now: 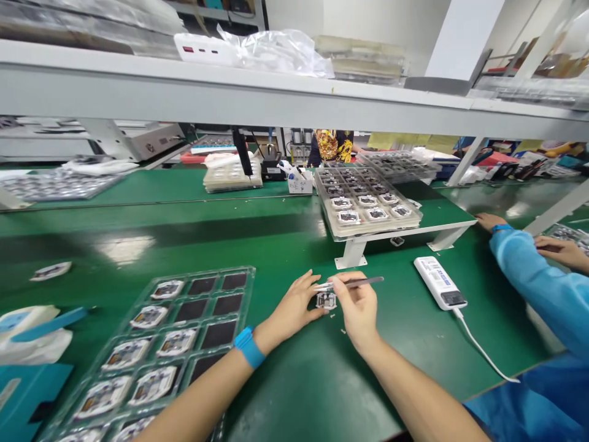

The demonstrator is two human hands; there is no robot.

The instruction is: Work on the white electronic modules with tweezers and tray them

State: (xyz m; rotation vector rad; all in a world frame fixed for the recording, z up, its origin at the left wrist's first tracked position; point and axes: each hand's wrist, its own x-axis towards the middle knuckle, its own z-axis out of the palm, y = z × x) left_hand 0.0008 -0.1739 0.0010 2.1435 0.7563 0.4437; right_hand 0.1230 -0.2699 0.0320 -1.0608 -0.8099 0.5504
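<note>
On the green bench, a small white-rimmed electronic part (pixel 326 300) lies between my hands. My left hand (pixel 294 307), with a blue wrist strap (pixel 249 347), steadies it, thumb at the near edge and fingers at the far edge. A pair of metal tweezers (pixel 368 281) is pinched in my right hand (pixel 359 307), its tips pointing left over the part. What the tips touch is too small to tell. Left of my hands, a clear compartment tray (pixel 251 288) carries several similar parts, and some of its pockets show dark linings.
Behind my hands, stacked trays (pixel 338 230) of parts stand on a low raised stand (pixel 354 253). A white device (pixel 437 279) with a cable lies to the right, near a co-worker's blue sleeve (pixel 529 264). Overhead runs a shelf edge (pixel 285 98). One loose part (pixel 50 271) lies far left.
</note>
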